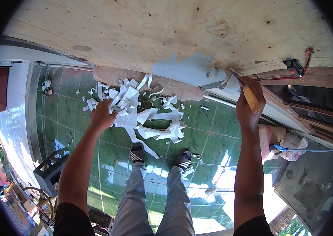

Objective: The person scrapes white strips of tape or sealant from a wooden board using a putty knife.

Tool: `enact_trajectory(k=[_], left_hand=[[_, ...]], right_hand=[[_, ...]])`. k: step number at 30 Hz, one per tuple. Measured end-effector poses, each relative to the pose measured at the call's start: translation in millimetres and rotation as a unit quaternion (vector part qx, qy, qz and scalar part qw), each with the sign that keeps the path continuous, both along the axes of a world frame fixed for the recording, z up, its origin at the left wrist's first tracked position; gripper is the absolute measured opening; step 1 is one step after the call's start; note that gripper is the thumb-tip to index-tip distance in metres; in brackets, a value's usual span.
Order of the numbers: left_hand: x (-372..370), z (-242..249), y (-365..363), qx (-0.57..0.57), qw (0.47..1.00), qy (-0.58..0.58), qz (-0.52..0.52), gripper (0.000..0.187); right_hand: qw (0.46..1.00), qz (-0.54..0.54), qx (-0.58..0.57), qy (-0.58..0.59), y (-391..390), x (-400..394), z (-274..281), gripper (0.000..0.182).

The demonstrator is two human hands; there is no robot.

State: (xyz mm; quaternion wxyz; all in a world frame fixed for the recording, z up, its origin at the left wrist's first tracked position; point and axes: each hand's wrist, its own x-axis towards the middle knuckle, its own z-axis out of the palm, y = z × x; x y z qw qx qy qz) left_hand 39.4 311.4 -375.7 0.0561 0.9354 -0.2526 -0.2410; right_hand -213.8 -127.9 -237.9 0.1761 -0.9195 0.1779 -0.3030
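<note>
My right hand (249, 98) is closed around the yellowish wooden handle (251, 101) of a hand tool. Its thin blade lies against the lower edge of a pale plywood panel (174, 27); the exact kind of blade is hard to make out. Beside the blade a loose white strip (231, 82) curls away from a grey-white patch (184, 69) with a jagged upper edge on the panel. Over at the left, my left hand (103, 115) is in front of a heap of white torn strips (127, 98), thumb and fingers apart. Whether it touches a strip cannot be seen.
Green tiles (198, 126) cover the floor, with small white scraps scattered about. A black switch box (294, 67) with red wire is on the panel's right. Sacks (272, 141) and a blue-headed stick (311, 150) are at right; a dark stool (50, 173) stands left.
</note>
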Motion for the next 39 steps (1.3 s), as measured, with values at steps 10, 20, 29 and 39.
enact_trajectory(k=[10,20,29,39], left_hand=[[-56.0,59.6,-183.6,-0.290,0.954,0.008,-0.080,0.031],[-113.5,91.1,-316.2,-0.488,0.860,0.134,0.059,0.021],[-136.6,90.4,-364.7,-0.481,0.842,0.136,0.202,0.030],[-142.1,106.7,-371.0,-0.513,0.677,0.352,0.393,0.029]], right_hand=[[1.000,0.005,0.004,-0.012,-4.3,0.4,-5.2,0.051],[0.999,0.007,0.030,-0.012,-0.3,-4.6,9.0,0.045],[0.983,-0.084,0.162,-0.006,109.7,-105.7,-32.7,0.034],[0.888,-0.199,0.385,0.152,251.8,-259.7,-73.7,0.016]])
